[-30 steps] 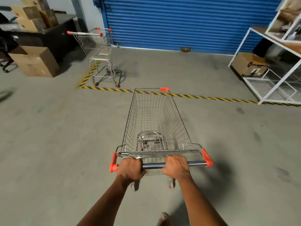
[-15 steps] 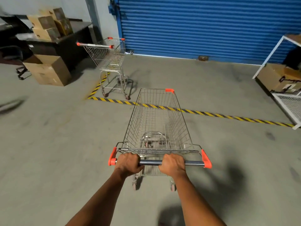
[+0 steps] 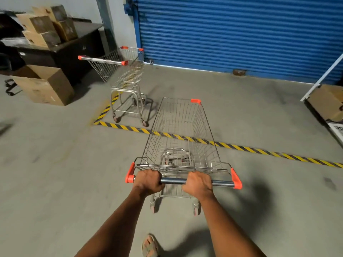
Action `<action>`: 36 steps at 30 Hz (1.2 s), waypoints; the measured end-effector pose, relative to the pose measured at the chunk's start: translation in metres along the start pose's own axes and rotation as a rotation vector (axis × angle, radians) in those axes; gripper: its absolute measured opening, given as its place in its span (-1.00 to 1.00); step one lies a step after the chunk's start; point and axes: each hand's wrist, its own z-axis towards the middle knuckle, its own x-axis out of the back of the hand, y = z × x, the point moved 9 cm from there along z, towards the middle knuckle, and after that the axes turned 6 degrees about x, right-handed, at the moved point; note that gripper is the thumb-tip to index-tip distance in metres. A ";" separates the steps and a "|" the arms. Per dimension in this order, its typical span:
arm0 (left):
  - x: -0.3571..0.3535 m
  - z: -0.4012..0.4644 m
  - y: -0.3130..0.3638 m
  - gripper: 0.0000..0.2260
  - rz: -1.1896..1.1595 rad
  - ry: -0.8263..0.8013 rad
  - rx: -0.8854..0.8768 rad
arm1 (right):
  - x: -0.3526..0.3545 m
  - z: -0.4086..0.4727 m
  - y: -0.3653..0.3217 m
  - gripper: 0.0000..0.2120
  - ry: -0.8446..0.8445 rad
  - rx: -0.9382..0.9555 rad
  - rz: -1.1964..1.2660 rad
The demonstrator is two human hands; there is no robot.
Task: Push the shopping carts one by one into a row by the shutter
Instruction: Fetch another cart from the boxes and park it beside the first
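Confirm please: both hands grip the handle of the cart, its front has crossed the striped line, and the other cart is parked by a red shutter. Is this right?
Not quite. In the head view the shutter is blue, not red. The rest holds: left hand and right hand grip the handle, and the cart overlaps the striped line.

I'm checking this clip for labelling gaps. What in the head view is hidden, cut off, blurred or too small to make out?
- Handle bar: the parts under the left hand and right hand are covered.
- Pushed cart: front wheels hidden beneath its basket.
- White rack: cut off by the right edge.
- Cardboard boxes on the desk: any print is blurred.
- Parked cart by the blue shutter: far wheels blurred.
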 end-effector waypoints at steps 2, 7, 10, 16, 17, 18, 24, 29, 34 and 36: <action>0.005 0.040 -0.018 -0.57 0.000 0.014 -0.022 | 0.013 0.041 -0.003 -0.78 -0.014 -0.016 0.007; 0.019 0.138 -0.066 -0.60 0.006 0.049 -0.026 | 0.041 0.146 -0.005 -0.87 -0.020 -0.040 0.002; 0.024 0.194 -0.092 -0.57 0.024 0.039 -0.046 | 0.056 0.206 -0.009 -0.79 -0.017 -0.032 0.009; 0.040 0.324 -0.149 -0.53 0.054 0.065 -0.022 | 0.091 0.338 -0.008 -0.82 0.000 -0.017 0.009; 0.043 0.348 -0.160 -0.53 0.060 0.063 -0.016 | 0.098 0.363 -0.008 -0.82 0.001 -0.012 0.018; 0.048 0.373 -0.169 -0.53 0.064 0.061 -0.010 | 0.105 0.388 -0.008 -0.81 0.005 -0.013 0.022; 0.078 0.512 -0.217 -0.55 0.052 0.080 0.000 | 0.145 0.536 0.004 -0.71 0.038 -0.035 0.065; 0.083 0.609 -0.255 -0.52 0.060 0.079 0.017 | 0.172 0.632 0.012 -0.76 0.019 -0.044 0.054; 0.091 0.693 -0.292 -0.51 0.065 0.046 0.033 | 0.199 0.715 0.011 -0.68 0.028 -0.031 0.056; 0.099 0.726 -0.305 -0.52 0.067 0.048 0.009 | 0.209 0.749 0.010 -0.64 0.030 -0.038 0.056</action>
